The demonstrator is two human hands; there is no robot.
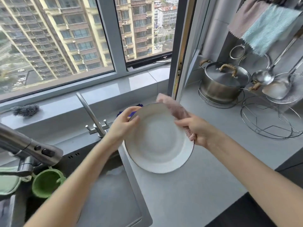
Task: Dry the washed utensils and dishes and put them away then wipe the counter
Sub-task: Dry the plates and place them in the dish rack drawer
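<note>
Pink cloth sits clamped in the curled fingers of my right hand, pressed to the white plate at its right rim; my left hand pinches the opposite rim. The plate hangs tilted over the grey counter, at its edge beside the sink.

This is a home kitchen high up in a block of flats: a steel sink is sunk into a grey stone bench, with a slim tap behind it and a pull-out spray tap at its left. By the right wall a lidded steel pot stands on a wire stand, with a ladle and a mesh skimmer hanging beside it and two dishcloths hung above. The wide window over the sink looks out on residential tower blocks and parked cars far below
</note>
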